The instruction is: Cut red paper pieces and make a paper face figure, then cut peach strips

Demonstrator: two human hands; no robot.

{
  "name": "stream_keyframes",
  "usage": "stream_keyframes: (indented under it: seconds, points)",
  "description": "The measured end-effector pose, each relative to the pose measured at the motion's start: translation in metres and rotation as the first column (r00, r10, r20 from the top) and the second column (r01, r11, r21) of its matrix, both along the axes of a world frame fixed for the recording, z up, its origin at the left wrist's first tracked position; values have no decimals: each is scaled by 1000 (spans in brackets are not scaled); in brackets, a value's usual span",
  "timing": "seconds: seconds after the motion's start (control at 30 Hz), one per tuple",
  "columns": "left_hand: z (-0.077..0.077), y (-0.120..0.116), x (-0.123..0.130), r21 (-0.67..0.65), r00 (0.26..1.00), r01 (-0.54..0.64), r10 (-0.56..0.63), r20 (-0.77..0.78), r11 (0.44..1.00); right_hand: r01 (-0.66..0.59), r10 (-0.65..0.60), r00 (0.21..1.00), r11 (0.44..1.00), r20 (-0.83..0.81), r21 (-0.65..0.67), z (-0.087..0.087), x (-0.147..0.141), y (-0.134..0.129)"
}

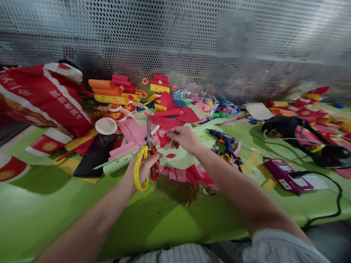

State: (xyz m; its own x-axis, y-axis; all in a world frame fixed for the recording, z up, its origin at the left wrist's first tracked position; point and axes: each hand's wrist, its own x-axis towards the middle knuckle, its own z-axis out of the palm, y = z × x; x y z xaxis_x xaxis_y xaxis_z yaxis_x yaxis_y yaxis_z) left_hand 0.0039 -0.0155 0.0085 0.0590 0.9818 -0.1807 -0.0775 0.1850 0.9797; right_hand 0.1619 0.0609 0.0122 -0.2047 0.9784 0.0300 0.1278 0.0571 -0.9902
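Observation:
Scissors [141,170] with yellow and red handles stand upright in my left hand [145,166], blades pointing away from me. My right hand [182,138] is just to their right, its thumb and fingertips pinched together; what they hold, if anything, is too small to make out. Pink paper [134,129] lies behind the blades. A small red paper piece [171,156] rests on pale green paper [179,160] below my right hand. Red and pink scraps [192,175] are heaped nearer the table's front edge.
Left are a black phone [95,155], paper cups [49,142] and a red bag [46,98]. Paper figures [159,89] stand at the back. On the right lie a blue glue gun [226,140], a purple power strip [287,176] with its cable, and a black headset-like item [309,140].

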Motion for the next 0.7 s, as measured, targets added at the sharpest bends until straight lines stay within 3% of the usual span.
stream_keyframes:
  seconds: [0.1,0.27,0.47,0.7]
  points:
    - [-1,0,-1,78,999,-37,35,29,996,-107,96,989,990,-114,-92,2,-7,-16]
    - [-7,2,0,191,997,-79,76,23,978,-193,165,956,976,-242,-100,-3,-11,-33]
    - [-6,5,2,194,996,-80,72,48,978,-215,150,927,964,-345,-159,-8,-14,-42]
    - [3,3,1,181,998,33,-42,42,983,-228,70,869,935,-490,-271,-13,-16,-45]
